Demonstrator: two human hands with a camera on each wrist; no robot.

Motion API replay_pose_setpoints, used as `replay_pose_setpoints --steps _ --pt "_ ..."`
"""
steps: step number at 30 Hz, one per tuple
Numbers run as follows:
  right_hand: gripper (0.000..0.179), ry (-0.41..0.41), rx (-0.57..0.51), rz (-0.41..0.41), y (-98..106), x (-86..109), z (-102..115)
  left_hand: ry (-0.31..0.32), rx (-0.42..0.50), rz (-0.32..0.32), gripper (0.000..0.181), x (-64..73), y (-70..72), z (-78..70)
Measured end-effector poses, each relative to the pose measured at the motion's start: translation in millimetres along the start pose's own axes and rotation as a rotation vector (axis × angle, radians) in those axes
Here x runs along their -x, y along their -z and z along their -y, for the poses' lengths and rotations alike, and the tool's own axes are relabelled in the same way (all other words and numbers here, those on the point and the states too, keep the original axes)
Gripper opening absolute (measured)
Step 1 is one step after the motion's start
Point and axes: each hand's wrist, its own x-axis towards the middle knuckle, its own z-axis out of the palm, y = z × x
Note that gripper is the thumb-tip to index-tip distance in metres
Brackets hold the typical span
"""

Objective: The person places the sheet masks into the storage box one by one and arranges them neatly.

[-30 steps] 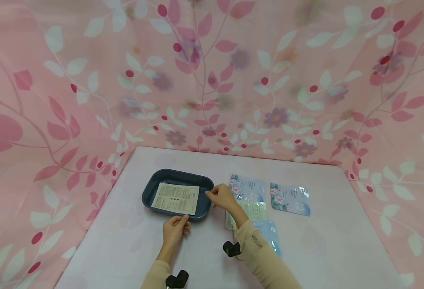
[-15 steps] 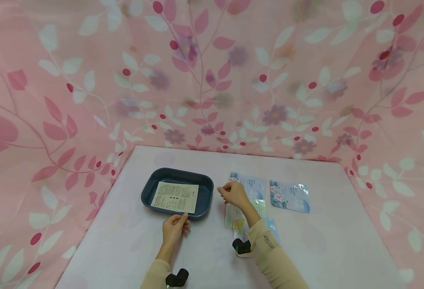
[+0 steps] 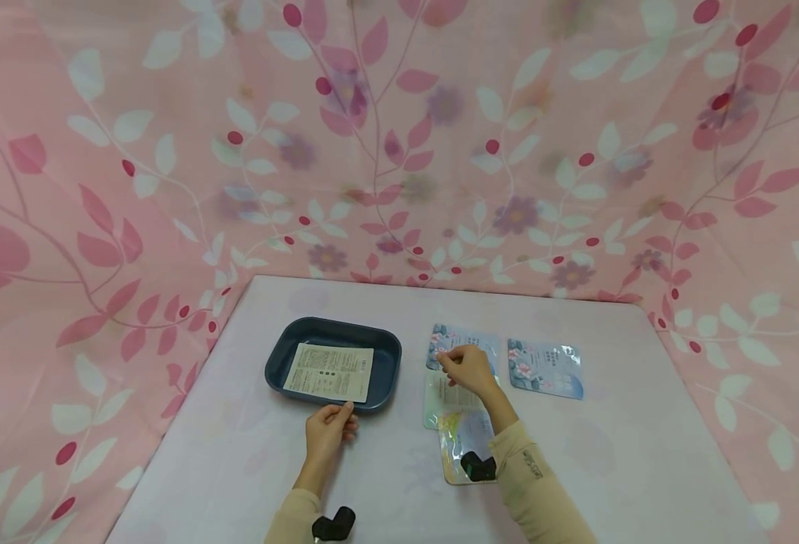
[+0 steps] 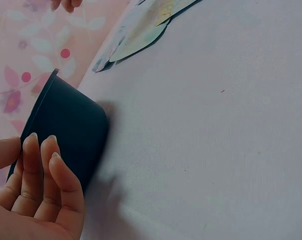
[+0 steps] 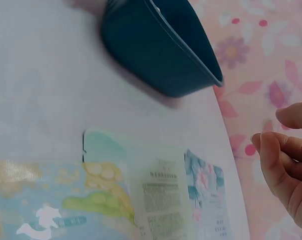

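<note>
A dark blue rectangular tray (image 3: 388, 378) stands at the left of the table with a cream printed sachet (image 3: 331, 372) lying flat in it. At the near rim, my left hand (image 3: 327, 434) pinches the tray between thumb and fingers; in the left wrist view its fingers (image 4: 33, 165) lie along the outer wall. My right hand (image 3: 470, 370) hovers over the sachets right of the tray, holding nothing, thumb and fingers loosely curled. Beneath it lie a blue flowered sachet (image 3: 442, 336), a pale green one (image 3: 438, 400) and a yellow-and-blue one (image 3: 463, 442), overlapping in a column.
Another blue flowered sachet (image 3: 545, 370) lies apart to the right. The white-covered table (image 3: 617, 468) meets a pink floral cloth (image 3: 399, 151) at its back and sides. Black wrist cameras (image 3: 478, 466) sit at both wrists.
My right hand has drawn away from the tray's right end and moved right, over the sachets. My left hand stays at the near rim; the tray and the sachet in it have not moved.
</note>
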Motion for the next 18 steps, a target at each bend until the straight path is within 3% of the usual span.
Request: replay_pose_setpoints --steps 18 --pt "0.03 -0.138 -0.06 -0.079 41.1 14.1 -35.1 0.012 0.012 0.011 0.025 2.2 -0.4 -2.0"
